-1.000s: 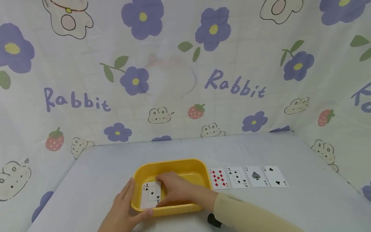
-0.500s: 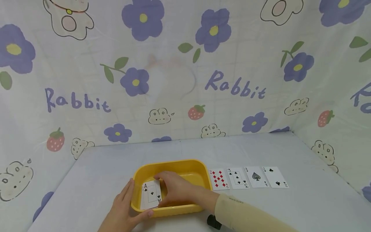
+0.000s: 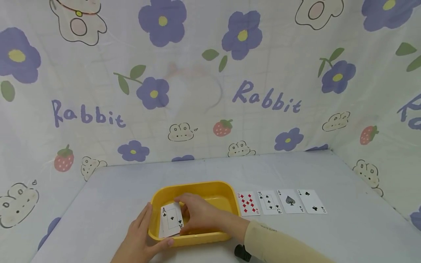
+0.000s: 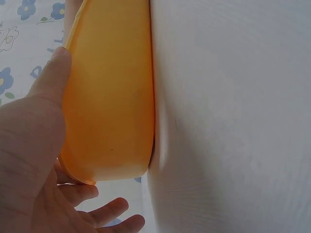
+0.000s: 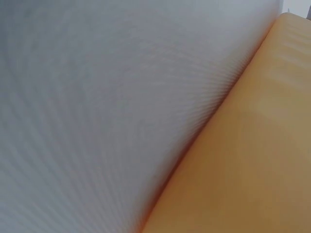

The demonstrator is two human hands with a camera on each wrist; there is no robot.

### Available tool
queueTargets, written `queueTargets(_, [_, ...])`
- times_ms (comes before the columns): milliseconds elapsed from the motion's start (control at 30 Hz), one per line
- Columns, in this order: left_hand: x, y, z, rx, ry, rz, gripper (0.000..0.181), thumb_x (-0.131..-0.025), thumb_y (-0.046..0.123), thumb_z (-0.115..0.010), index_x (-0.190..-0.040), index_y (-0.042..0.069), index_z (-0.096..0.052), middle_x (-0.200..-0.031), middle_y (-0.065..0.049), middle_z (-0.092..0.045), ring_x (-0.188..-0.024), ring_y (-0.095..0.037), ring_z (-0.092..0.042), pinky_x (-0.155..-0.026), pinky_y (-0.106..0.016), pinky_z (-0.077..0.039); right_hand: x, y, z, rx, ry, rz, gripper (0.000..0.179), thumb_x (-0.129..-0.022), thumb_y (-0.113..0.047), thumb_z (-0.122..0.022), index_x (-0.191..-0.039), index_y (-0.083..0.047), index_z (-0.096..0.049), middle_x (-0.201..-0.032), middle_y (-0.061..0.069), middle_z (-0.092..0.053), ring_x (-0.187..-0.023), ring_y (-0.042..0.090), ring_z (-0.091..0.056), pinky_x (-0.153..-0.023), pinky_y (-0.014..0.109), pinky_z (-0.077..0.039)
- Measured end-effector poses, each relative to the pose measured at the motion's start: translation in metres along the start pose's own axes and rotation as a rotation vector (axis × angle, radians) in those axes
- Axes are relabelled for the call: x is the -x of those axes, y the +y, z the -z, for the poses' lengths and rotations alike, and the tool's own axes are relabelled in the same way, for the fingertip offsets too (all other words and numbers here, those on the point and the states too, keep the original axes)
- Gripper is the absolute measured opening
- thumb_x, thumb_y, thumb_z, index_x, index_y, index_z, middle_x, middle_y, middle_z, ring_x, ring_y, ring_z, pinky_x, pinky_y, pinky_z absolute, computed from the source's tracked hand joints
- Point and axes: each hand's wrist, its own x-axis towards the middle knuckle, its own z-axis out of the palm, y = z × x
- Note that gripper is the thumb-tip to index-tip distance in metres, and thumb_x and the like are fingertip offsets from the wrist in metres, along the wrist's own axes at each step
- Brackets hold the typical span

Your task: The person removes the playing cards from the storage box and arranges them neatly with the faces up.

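Note:
In the head view a yellow plastic tray (image 3: 200,186) stands on the white-covered table. My left hand (image 3: 137,233) holds its near left corner, thumb on the near rim and fingers along the left end. The left wrist view shows the thumb at the tray's (image 4: 109,92) rim, with the other fingers spread past the end. Inside the tray my right hand (image 3: 200,212) pinches the right side of an ace of clubs (image 3: 171,221), thumb at the near edge and fingers at the far edge. Other cards show just beneath it. The right wrist view shows only tray wall (image 5: 257,155) and cloth.
To the tray's right lies a face-up row: nine of diamonds (image 3: 248,203), three of clubs (image 3: 269,202), ace of spades (image 3: 291,201) and two of clubs (image 3: 311,201). A small black object (image 3: 242,252) sits below the right sleeve. A printed curtain (image 3: 197,91) closes off the back.
The ace of clubs has turned a little and shifted up in the right fingers, uncovering a strip of card beneath at its left. The left hand and tray have stayed put.

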Motion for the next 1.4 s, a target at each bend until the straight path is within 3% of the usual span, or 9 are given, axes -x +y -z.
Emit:
queueTargets(167, [0.000,-0.001,-0.001,0.002,0.016,-0.007,0.126,-0.072,0.076,-0.067,-0.158,0.005,-0.009,-0.161,-0.020,-0.014,-0.139,-0.044,-0.026,-0.107,-0.061,-0.031,0.001,0.000,0.000,0.029,-0.006,0.016,0.084,-0.070,-0.023,-0.092,-0.139,0.000,-0.050,-0.125,0.001,-0.056,-0.090,0.001,-0.056,-0.082,0.014,-0.046])
queueTargets(800, [0.001,0.000,-0.001,0.005,0.018,-0.005,0.125,-0.072,0.074,-0.068,-0.158,0.007,-0.009,-0.161,-0.019,-0.014,-0.139,-0.042,-0.027,-0.107,-0.060,-0.032,0.002,-0.002,-0.001,-0.024,-0.032,0.009,0.083,-0.072,-0.017,-0.091,-0.141,0.001,-0.049,-0.119,0.001,-0.055,-0.083,0.002,-0.055,-0.073,0.012,-0.049])
queueTargets(967, [0.001,0.000,-0.001,0.020,0.003,0.015,0.126,-0.071,0.076,-0.067,-0.159,0.008,-0.007,-0.161,-0.018,-0.013,-0.140,-0.043,-0.024,-0.107,-0.060,-0.030,0.004,-0.001,0.001,-0.126,0.017,-0.019,0.084,-0.070,-0.012,-0.091,-0.141,0.000,-0.049,-0.111,-0.002,-0.056,-0.082,0.006,-0.057,-0.072,0.016,-0.051])
queueTargets(1133, [0.000,0.001,-0.002,0.027,-0.005,0.033,0.128,-0.069,0.078,-0.066,-0.159,0.010,-0.006,-0.162,-0.017,-0.012,-0.142,-0.043,-0.020,-0.108,-0.061,-0.028,0.012,-0.001,0.013,-0.227,0.105,-0.035,0.084,-0.070,-0.007,-0.090,-0.142,-0.001,-0.048,-0.111,-0.002,-0.057,-0.088,0.012,-0.059,-0.077,0.021,-0.053])
queueTargets(1400, [0.002,0.002,-0.002,0.029,0.014,0.014,0.128,-0.069,0.078,-0.067,-0.159,0.009,-0.008,-0.161,-0.018,-0.012,-0.141,-0.045,-0.021,-0.108,-0.061,-0.028,0.041,-0.002,0.052,-0.208,0.168,0.012,0.085,-0.069,-0.008,-0.090,-0.143,-0.004,-0.048,-0.131,0.002,-0.053,-0.090,0.014,-0.061,-0.083,0.025,-0.054])
